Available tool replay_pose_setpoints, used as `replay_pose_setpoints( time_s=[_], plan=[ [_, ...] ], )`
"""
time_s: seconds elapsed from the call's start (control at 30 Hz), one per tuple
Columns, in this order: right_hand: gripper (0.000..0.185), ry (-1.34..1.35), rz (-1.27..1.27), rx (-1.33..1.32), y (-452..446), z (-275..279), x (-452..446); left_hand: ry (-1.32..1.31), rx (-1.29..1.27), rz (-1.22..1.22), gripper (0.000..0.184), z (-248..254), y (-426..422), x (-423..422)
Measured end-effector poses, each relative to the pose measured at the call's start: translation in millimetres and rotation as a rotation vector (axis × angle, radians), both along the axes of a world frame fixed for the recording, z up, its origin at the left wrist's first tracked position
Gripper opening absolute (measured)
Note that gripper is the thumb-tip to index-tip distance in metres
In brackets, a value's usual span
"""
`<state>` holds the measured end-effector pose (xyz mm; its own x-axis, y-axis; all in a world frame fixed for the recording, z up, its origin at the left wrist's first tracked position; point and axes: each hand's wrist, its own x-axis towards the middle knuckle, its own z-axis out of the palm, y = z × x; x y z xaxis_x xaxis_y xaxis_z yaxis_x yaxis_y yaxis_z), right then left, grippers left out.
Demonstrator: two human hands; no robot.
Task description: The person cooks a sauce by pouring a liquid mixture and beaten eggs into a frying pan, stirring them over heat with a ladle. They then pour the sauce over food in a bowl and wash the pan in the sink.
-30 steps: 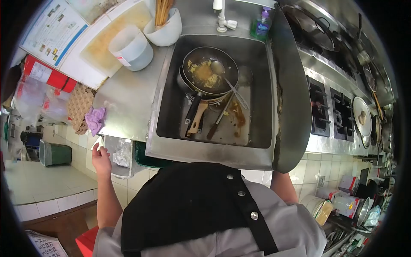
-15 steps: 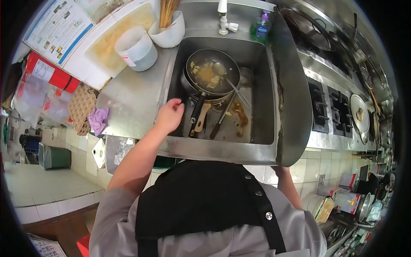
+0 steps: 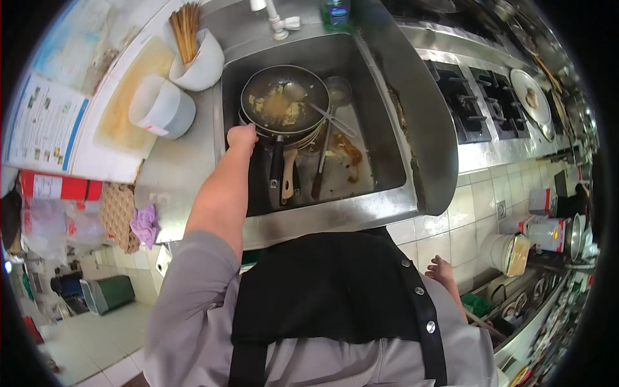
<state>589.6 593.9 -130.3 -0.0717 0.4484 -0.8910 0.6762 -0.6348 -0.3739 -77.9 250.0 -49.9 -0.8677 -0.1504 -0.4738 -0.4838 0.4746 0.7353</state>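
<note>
My left hand (image 3: 243, 138) is over the sink's left edge, its fingers curled beside the lower left rim of a dark frying pan (image 3: 273, 127). Whether the fingers hold anything is hidden. The pan carries murky liquid, yellow food scraps and a metal spoon (image 3: 329, 117), and rests on other stacked pans. Its black handle (image 3: 277, 161) points toward me, beside a wooden handle (image 3: 288, 174). A long-handled ladle (image 3: 322, 155) lies to the right in the sink. My right hand (image 3: 440, 269) hangs at my side above the floor, fingers loosely apart, nothing in it.
The metal sink (image 3: 387, 122) has a white tap (image 3: 278, 24) and a soap bottle (image 3: 336, 14) behind it. On the left counter stand a white tub (image 3: 162, 108) and a container with a bamboo brush (image 3: 186, 35). A stove (image 3: 480, 106) is at right.
My left hand has moved forward to the pan's left side. My right hand has come into fuller view, away from the sink front. The view has turned and shifted.
</note>
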Motion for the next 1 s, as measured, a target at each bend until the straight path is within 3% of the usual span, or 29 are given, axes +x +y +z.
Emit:
replay_pose_setpoints(
  time_s=[0.13,0.3,0.43,0.53,0.6,0.73,0.83,0.93,1.0],
  plan=[
    [0.036,0.039,-0.005,0.003,-8,2,-11,0.357,-0.287,0.021,0.027,29,12,13],
    [0.034,0.039,0.059,0.021,-7,4,-26,0.529,-0.729,-0.45,0.035,98,8,23],
    [0.035,-0.042,0.161,0.042,-8,-5,-27,0.4,-0.929,-0.658,0.035,147,-5,29],
    [0.036,-0.032,0.171,0.035,-6,-10,-21,0.356,-0.945,-0.744,0.035,163,-17,28],
    [0.038,-0.035,0.183,0.04,-6,-13,-16,0.355,-0.834,-0.737,0.036,134,-33,16],
    [0.039,-0.027,0.222,0.038,-6,-24,-12,0.337,-0.708,-0.796,0.041,125,-32,38],
    [0.038,-0.044,0.273,0.075,-9,-15,-12,0.431,-0.658,-0.772,0.046,104,-24,49],
    [0.036,-0.053,0.324,0.101,-12,0,-20,0.751,-0.808,-0.837,0.052,80,-23,63],
    [0.035,-0.084,0.505,0.111,-17,23,-31,0.469,-0.631,-0.965,0.056,72,-16,63]
  ],
)
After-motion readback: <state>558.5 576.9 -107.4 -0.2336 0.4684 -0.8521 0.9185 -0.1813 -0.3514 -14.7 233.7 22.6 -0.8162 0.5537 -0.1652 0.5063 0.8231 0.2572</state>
